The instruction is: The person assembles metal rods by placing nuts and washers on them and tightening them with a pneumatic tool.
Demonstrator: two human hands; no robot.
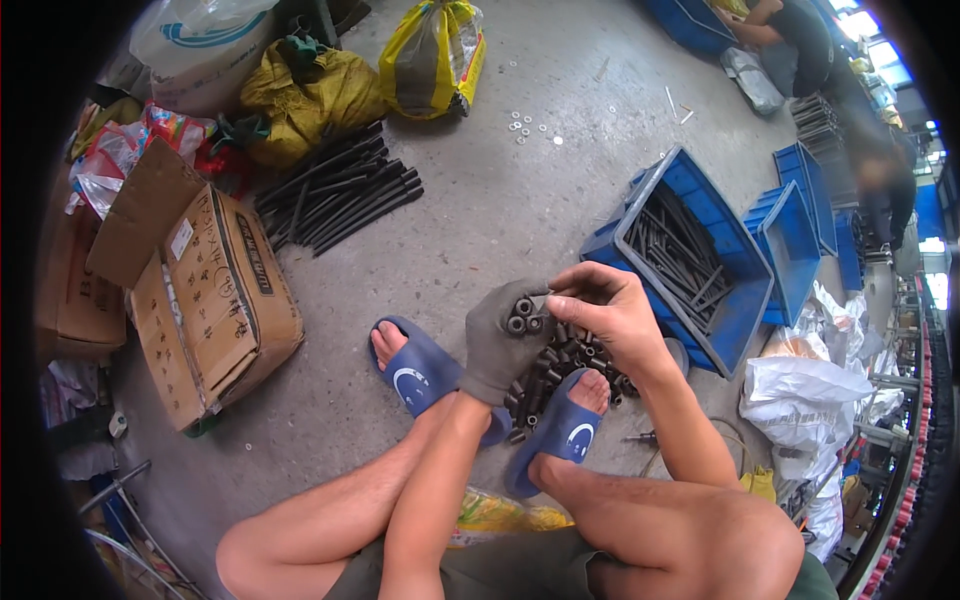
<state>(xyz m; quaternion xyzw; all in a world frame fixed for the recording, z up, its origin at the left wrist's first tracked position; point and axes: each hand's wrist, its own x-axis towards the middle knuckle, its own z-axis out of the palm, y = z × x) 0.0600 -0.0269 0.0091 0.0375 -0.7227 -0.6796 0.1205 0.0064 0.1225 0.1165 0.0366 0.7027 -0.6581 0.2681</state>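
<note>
My left hand [492, 345], in a grey glove, is closed around a few short dark metal sleeves [524, 318] with round holes facing up. Close beside it, my bare right hand [615, 312] has its thumb and fingers curled together at the glove's edge; whatever they pinch is hidden. Below both hands a loose pile of the same dark sleeves [540, 385] lies on the floor between my feet, which wear blue slippers [425, 372].
To the right stands a blue crate [690, 180] of long dark rods, with more blue crates [785, 235] behind. At left are an opened cardboard box [215, 310], a stack of dark rods [350, 200] and sacks [430, 60]. Washers [520, 128] lie ahead; another person [790, 40] works far right.
</note>
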